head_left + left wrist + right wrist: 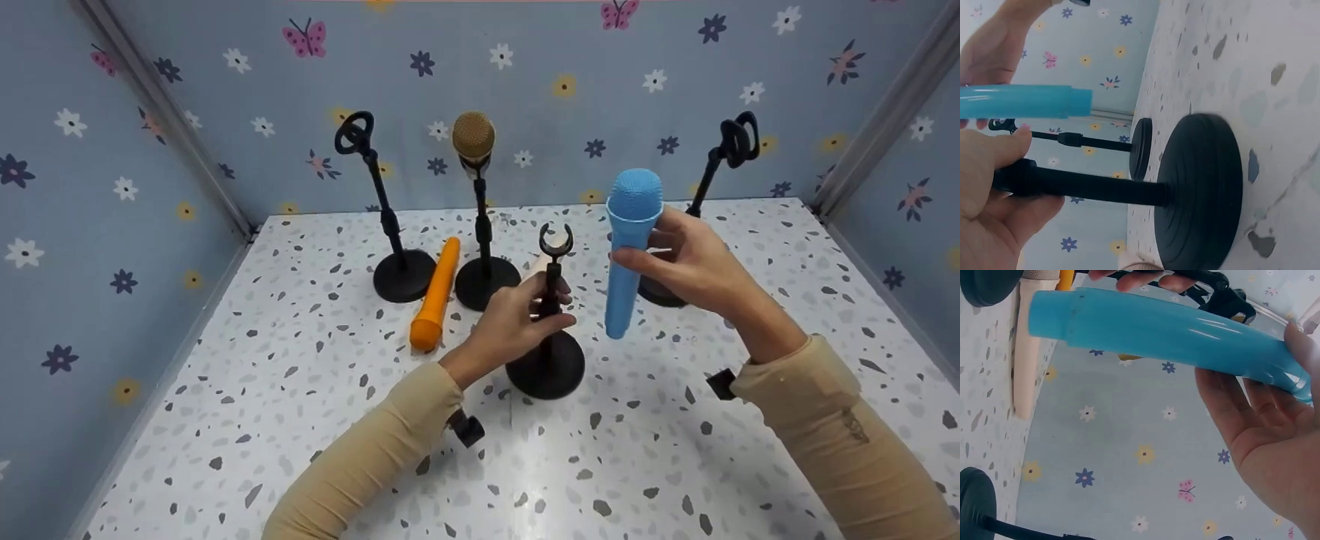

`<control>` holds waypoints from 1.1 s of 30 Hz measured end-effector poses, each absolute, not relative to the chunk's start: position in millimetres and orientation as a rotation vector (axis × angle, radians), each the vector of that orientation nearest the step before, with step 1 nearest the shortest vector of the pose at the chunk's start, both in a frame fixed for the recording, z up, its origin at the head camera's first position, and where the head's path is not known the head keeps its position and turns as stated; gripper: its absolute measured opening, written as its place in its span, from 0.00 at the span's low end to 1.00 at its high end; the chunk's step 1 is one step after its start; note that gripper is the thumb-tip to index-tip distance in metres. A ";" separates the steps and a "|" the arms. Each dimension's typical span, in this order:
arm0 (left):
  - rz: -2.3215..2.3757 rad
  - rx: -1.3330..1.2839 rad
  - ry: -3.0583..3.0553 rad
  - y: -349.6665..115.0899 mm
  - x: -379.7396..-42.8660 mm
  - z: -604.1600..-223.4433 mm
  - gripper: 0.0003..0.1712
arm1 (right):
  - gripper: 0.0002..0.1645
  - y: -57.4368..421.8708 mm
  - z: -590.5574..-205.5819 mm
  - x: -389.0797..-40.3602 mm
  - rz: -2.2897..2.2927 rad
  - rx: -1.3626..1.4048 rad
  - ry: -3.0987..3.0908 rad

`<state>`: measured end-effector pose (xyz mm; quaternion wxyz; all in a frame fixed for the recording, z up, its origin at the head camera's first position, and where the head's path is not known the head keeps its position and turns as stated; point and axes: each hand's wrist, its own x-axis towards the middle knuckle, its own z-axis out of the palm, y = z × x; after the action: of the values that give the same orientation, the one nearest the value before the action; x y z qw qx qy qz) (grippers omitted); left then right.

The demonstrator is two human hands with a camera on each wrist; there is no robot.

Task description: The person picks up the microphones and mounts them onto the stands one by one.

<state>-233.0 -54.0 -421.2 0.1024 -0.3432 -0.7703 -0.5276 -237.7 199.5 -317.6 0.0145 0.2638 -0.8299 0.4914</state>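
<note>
My left hand (pixel 517 319) grips the pole of a black microphone stand (pixel 551 371) in the middle of the table. This stand's round base is down on the speckled surface, and its C-shaped clip at the top holds nothing. To the right, my right hand (pixel 697 259) holds a blue toy microphone (pixel 634 225) upright in the air, its ribbed head uppermost. In the left wrist view the blue microphone's narrow tail end points toward the table, beside the gripped pole. Fingers and thumb of the right hand wrap its upper body in the right wrist view.
An orange microphone (pixel 436 296) lies left of the left hand. Behind stand a black stand (pixel 403 276) with a ring clip, another bearing a gold-headed microphone (pixel 473 139), and a third stand (pixel 739 142) at right. A cream microphone (pixel 1026 354) lies behind the gripped stand. Patterned walls (pixel 525 97) enclose the table.
</note>
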 end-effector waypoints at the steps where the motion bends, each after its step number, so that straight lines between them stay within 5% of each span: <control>1: -1.552 -1.021 -2.286 -54.2 -234.0 -420.8 0.16 | 0.33 198.7 -316.7 -236.3 1.555 0.820 -2.561; 15: -1.489 -1.058 -2.338 -66.5 -232.2 -412.0 0.20 | 0.36 192.7 -315.4 -235.8 1.830 0.811 -2.488; 21: -1.650 -1.087 -2.190 -64.5 -234.3 -404.7 0.12 | 0.45 189.5 -301.5 -225.5 1.928 0.824 -2.432; 33: -1.588 -0.974 -2.102 -63.8 -228.1 -404.8 0.09 | 0.41 176.9 -288.1 -214.5 2.118 1.099 -1.965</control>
<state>-228.1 -63.8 -404.8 0.1655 -0.3421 -0.7380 -0.5576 -214.5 176.9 -288.1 0.0254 0.3553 -0.6356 0.6849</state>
